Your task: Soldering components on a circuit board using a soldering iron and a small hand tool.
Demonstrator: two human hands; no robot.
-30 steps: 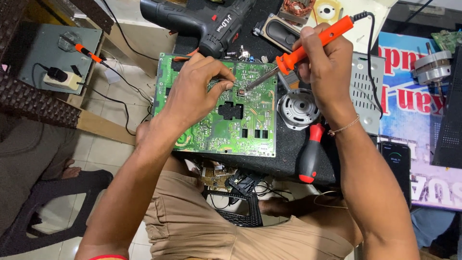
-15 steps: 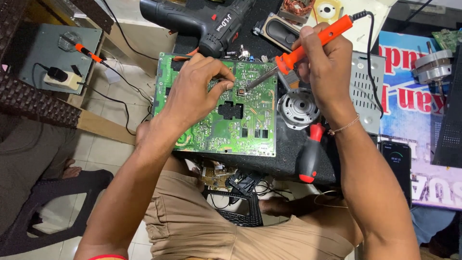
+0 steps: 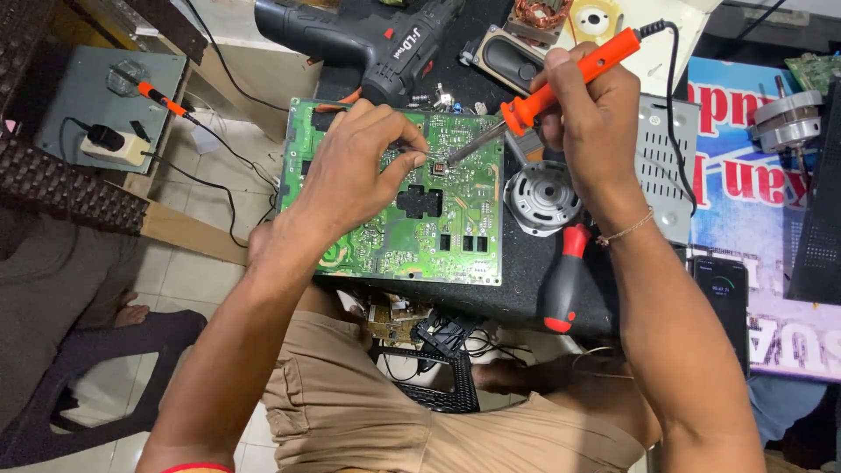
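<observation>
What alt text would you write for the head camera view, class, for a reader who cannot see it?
A person's right hand holds an orange soldering iron with its tip on a green circuit board, while the left hand rests on the board, pinching something thin near the tip. A black drill and a red-handled screwdriver lie nearby.

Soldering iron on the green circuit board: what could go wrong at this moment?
1. The left hand pinches something thin right beside the tip of the soldering iron, so the fingers could get burned.
2. The green circuit board lies loose on the table; a push may shift it and smear the joint.
3. The iron's cord curves over the right hand and could snag.
</observation>
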